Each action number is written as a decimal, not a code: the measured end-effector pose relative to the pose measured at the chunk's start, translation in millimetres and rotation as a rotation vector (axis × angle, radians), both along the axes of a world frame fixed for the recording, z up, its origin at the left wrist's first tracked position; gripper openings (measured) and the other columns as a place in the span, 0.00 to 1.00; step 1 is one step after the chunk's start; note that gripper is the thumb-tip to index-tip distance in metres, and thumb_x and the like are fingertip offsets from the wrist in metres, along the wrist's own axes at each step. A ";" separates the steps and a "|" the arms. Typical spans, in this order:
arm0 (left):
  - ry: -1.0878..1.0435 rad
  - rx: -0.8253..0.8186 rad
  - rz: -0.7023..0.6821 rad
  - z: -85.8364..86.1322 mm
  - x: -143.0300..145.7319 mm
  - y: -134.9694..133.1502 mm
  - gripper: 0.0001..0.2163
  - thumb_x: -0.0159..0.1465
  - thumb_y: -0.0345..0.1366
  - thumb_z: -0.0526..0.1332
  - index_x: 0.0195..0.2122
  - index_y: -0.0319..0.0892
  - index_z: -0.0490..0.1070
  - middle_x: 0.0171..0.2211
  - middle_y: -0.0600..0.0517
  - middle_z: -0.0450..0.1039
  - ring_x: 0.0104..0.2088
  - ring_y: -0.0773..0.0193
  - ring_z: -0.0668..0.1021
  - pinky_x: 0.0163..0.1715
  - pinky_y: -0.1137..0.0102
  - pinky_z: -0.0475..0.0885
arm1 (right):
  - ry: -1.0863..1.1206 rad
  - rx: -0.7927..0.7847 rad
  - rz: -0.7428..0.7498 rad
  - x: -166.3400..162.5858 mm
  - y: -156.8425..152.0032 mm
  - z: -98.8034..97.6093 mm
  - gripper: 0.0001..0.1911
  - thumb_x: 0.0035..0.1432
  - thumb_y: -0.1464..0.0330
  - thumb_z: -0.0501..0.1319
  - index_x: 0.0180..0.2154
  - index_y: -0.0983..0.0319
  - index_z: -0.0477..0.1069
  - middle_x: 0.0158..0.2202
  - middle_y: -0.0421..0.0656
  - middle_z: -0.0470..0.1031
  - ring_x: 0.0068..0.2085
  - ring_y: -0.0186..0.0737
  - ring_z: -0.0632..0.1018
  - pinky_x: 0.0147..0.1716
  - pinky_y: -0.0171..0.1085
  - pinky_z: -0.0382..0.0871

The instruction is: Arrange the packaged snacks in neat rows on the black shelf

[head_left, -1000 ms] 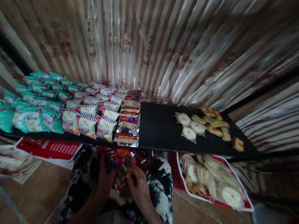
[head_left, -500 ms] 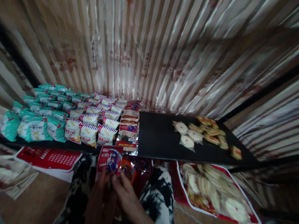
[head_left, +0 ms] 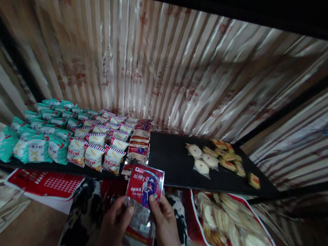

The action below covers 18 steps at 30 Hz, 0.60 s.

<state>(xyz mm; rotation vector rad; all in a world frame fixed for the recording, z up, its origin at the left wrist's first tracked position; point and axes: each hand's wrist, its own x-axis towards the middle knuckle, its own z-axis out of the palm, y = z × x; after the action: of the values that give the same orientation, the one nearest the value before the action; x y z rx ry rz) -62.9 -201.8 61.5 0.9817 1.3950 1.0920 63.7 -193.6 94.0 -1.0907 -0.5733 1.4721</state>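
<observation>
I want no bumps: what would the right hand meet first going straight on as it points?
Beyond the red packet it holds, the right hand would probably meet the black shelf; depth is unclear.

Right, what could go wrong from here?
The shiny red packet might slip, since only the fingers of the left hand and right hand grip it. Swung leftward over the shelf, it could also knock the white bags standing near the front edge.

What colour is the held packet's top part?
The packet's top part is mostly red with some purple-blue, clearest in the head view.
</observation>
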 end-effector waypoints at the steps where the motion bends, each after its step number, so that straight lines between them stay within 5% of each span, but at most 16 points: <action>1: -0.024 -0.003 -0.033 -0.5 1.6 3.5 0.17 0.55 0.48 0.58 0.39 0.40 0.70 0.34 0.49 0.77 0.34 0.59 0.78 0.35 0.69 0.73 | -0.001 -0.016 -0.001 3.1 2.9 0.6 0.19 0.45 0.58 0.69 0.39 0.59 0.73 0.31 0.41 0.79 0.32 0.41 0.78 0.30 0.36 0.70; 6: -0.085 0.028 -0.190 -0.3 8.2 30.3 0.17 0.56 0.45 0.59 0.41 0.40 0.70 0.35 0.48 0.77 0.35 0.59 0.78 0.38 0.68 0.73 | -0.034 -0.054 -0.099 16.7 34.7 9.7 0.20 0.42 0.58 0.70 0.37 0.61 0.73 0.29 0.40 0.79 0.29 0.40 0.78 0.27 0.36 0.70; 11: -0.136 0.175 -0.131 4.3 21.1 61.0 0.24 0.60 0.40 0.56 0.57 0.41 0.57 0.49 0.44 0.70 0.48 0.60 0.74 0.47 0.67 0.70 | -0.116 0.048 -0.175 25.6 95.6 24.0 0.22 0.37 0.56 0.71 0.33 0.61 0.72 0.25 0.39 0.78 0.25 0.39 0.77 0.25 0.36 0.71; 18: 0.405 0.555 0.004 7.8 28.4 96.8 0.20 0.61 0.29 0.52 0.56 0.46 0.60 0.61 0.45 0.54 0.61 0.57 0.59 0.58 0.57 0.61 | -0.245 0.128 -0.123 31.1 198.0 13.9 0.22 0.35 0.54 0.70 0.29 0.61 0.71 0.19 0.37 0.75 0.19 0.36 0.73 0.20 0.34 0.67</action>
<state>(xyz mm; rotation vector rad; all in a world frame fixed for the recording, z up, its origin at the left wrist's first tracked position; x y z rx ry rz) -34.5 -105.0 69.3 1.6730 1.4323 1.3717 94.8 4.3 108.0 -1.1917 -0.7478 1.1874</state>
